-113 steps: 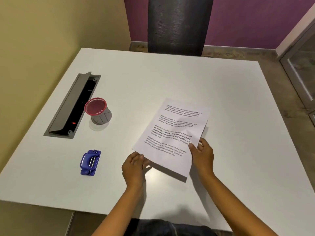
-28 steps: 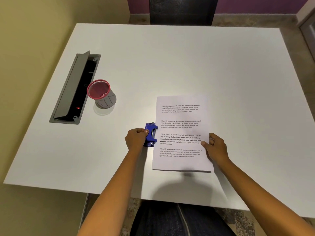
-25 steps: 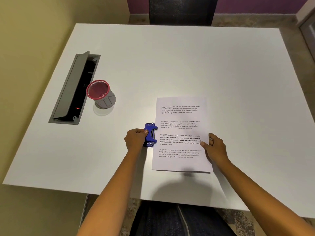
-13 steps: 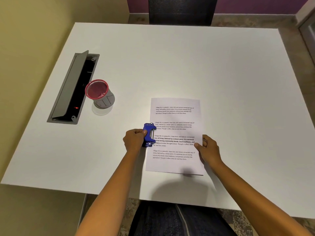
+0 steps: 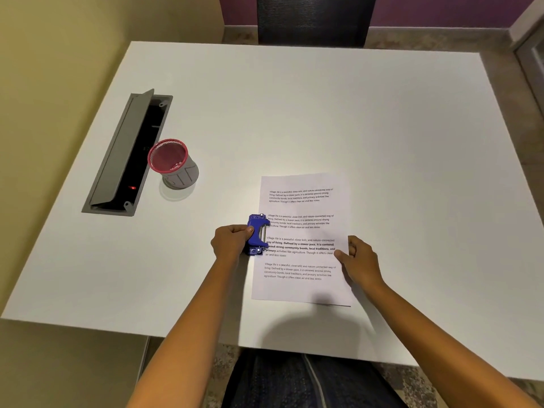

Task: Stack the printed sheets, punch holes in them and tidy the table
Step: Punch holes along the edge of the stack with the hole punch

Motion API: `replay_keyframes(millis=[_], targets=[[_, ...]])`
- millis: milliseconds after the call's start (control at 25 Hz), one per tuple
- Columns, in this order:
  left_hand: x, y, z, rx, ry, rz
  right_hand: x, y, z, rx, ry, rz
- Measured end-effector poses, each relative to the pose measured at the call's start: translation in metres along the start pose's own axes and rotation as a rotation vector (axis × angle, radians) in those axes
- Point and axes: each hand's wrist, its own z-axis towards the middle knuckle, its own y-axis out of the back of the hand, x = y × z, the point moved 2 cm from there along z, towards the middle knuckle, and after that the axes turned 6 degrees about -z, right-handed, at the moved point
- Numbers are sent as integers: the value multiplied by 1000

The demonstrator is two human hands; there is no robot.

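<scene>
The stack of printed sheets lies flat on the white table, squared up, text facing me. A blue hole punch sits over the middle of the stack's left edge, its jaws across the paper. My left hand grips the punch from the left side. My right hand pinches the right edge of the stack, thumb on top of the paper.
A grey mesh pen cup with a red rim stands at the left. Beside it an open cable hatch is sunk in the table. A dark chair stands at the far side. A yellow wall runs along the left.
The sheets, held up in both hands earlier, now lie flat. My left hand fetched the punch and set it on the left edge; over the last second the paper slid further into its jaws.
</scene>
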Motion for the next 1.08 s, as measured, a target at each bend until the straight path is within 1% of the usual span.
replay_keyframes(millis=[120, 280, 520, 680, 960, 1080], targets=[[1, -1, 1, -1, 0, -3, 2, -1, 2, 16, 15, -62], [3, 0, 2, 3, -3, 1, 5, -2, 0, -9, 60, -108], [3, 0, 3, 7, -5, -1, -6, 0, 0, 30, 26, -60], [3, 1, 3, 8, -3, -8, -8, 0, -1, 26, -2, -37], [2, 1, 3, 16, -10, 10, -9, 1, 0, 35, 10, -67], [2, 2, 3, 40, -50, 57, -7, 1, 0, 32, 16, -70]])
